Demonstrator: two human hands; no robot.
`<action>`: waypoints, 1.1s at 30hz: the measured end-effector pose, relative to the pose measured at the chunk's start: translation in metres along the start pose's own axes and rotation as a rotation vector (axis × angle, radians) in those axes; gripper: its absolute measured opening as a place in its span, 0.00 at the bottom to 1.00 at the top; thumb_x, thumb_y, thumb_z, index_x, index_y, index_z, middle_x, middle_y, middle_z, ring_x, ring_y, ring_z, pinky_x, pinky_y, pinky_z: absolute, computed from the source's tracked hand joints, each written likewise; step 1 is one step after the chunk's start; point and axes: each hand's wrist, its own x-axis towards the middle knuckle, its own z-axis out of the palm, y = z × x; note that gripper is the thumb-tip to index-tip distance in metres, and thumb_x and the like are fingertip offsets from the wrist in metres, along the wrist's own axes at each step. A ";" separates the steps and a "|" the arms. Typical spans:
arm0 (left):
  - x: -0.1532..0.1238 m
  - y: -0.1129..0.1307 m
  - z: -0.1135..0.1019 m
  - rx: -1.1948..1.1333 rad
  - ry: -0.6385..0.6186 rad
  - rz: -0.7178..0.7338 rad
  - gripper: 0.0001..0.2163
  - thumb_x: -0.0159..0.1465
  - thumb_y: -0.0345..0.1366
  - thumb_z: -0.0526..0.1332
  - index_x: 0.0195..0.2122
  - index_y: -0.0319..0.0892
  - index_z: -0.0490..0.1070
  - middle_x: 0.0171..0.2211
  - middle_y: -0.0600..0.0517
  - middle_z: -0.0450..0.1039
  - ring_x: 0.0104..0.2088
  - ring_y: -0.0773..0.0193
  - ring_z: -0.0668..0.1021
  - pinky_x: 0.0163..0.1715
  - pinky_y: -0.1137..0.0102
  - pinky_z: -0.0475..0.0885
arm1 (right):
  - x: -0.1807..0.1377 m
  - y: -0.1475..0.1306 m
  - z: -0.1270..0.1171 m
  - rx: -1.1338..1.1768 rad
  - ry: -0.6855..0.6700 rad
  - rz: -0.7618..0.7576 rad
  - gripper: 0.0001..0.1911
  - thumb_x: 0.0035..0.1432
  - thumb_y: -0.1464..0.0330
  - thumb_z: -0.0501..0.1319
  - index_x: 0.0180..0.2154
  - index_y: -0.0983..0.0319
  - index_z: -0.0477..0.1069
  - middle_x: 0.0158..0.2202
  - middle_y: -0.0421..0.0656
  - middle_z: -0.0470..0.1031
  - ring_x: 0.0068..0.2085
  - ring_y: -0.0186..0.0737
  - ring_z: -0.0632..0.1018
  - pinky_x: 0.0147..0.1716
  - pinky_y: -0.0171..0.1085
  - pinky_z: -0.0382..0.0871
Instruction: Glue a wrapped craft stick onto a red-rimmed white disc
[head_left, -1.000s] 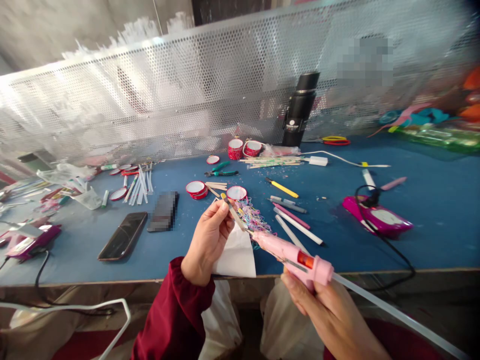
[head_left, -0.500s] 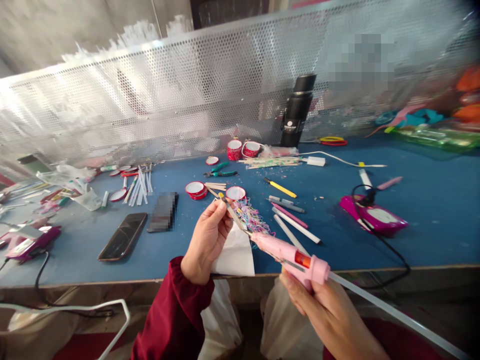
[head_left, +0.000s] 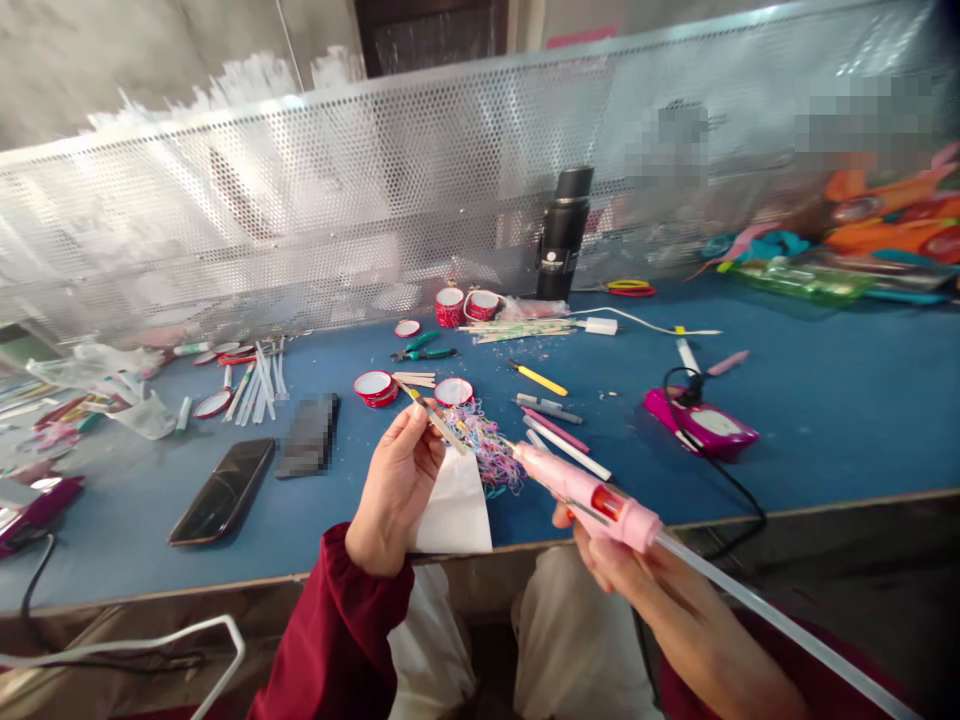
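My left hand (head_left: 401, 475) pinches a thin flat stick (head_left: 448, 432), pale at its lower end and with yellow and dark bits near my fingertips. In my right hand (head_left: 652, 580) is a pink glue gun (head_left: 574, 485), its nozzle pointing left and apart from the stick. A long translucent glue stick (head_left: 772, 610) runs out of the gun's rear. Under the held stick lie a white paper sheet (head_left: 457, 510) and a tangle of pastel threads (head_left: 487, 450). Just behind are red round tins (head_left: 375, 390), one with a white inside (head_left: 454, 392).
Two phones (head_left: 223, 490) (head_left: 309, 436) lie to the left. Pens (head_left: 570, 455), a yellow cutter (head_left: 538, 378) and green pliers (head_left: 424, 348) are further back. A black flask (head_left: 564, 235) stands by the perforated metal panel (head_left: 337, 210). A purple power box (head_left: 701, 422) with a cable sits right.
The glue gun's nozzle has drawn back to the right, off the stick's lower end. My left hand still holds the stick. The view has turned slightly right.
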 end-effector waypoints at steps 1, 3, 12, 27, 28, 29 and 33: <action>0.000 0.000 0.001 -0.006 0.001 0.000 0.09 0.61 0.33 0.74 0.37 0.37 0.77 0.29 0.55 0.76 0.26 0.76 0.76 0.26 0.83 0.72 | 0.001 0.001 -0.006 -0.001 -0.006 0.013 0.25 0.67 0.49 0.59 0.55 0.57 0.75 0.46 0.50 0.82 0.48 0.52 0.82 0.47 0.44 0.81; 0.000 0.001 0.001 -0.024 0.004 0.001 0.07 0.62 0.32 0.73 0.38 0.37 0.76 0.29 0.55 0.76 0.25 0.76 0.76 0.26 0.83 0.73 | 0.005 -0.001 -0.018 -0.023 -0.032 0.013 0.24 0.68 0.51 0.59 0.58 0.56 0.72 0.52 0.49 0.80 0.51 0.52 0.81 0.51 0.45 0.79; 0.001 0.001 0.000 -0.056 -0.010 -0.027 0.04 0.66 0.31 0.69 0.39 0.37 0.77 0.29 0.55 0.76 0.26 0.76 0.77 0.26 0.83 0.74 | 0.056 0.004 -0.094 -0.502 -0.048 -0.261 0.19 0.65 0.60 0.60 0.55 0.58 0.71 0.56 0.53 0.77 0.54 0.52 0.80 0.54 0.43 0.77; 0.001 0.001 0.000 -0.028 0.006 -0.036 0.07 0.62 0.30 0.72 0.40 0.37 0.78 0.30 0.54 0.77 0.25 0.75 0.77 0.24 0.83 0.74 | 0.113 0.043 -0.112 -1.270 0.076 -0.418 0.17 0.66 0.67 0.56 0.51 0.56 0.79 0.52 0.47 0.82 0.52 0.53 0.77 0.50 0.50 0.61; 0.001 0.001 0.000 -0.027 0.007 -0.038 0.07 0.62 0.30 0.72 0.39 0.37 0.78 0.30 0.54 0.77 0.25 0.75 0.77 0.24 0.83 0.74 | 0.114 0.049 -0.111 -1.271 0.077 -0.424 0.17 0.66 0.67 0.55 0.50 0.55 0.79 0.51 0.46 0.82 0.52 0.53 0.77 0.50 0.50 0.61; 0.001 0.001 0.000 -0.024 0.006 -0.040 0.07 0.62 0.31 0.72 0.40 0.37 0.78 0.30 0.54 0.77 0.25 0.75 0.77 0.24 0.83 0.74 | 0.115 0.054 -0.111 -1.270 0.077 -0.430 0.17 0.66 0.67 0.55 0.51 0.55 0.78 0.51 0.46 0.82 0.52 0.53 0.77 0.49 0.50 0.62; 0.000 0.001 0.001 -0.007 0.002 -0.043 0.08 0.62 0.31 0.73 0.40 0.37 0.78 0.30 0.54 0.77 0.25 0.75 0.77 0.24 0.83 0.74 | 0.113 0.072 -0.111 -1.238 0.093 -0.469 0.18 0.67 0.67 0.54 0.53 0.57 0.77 0.53 0.47 0.81 0.53 0.53 0.77 0.52 0.50 0.63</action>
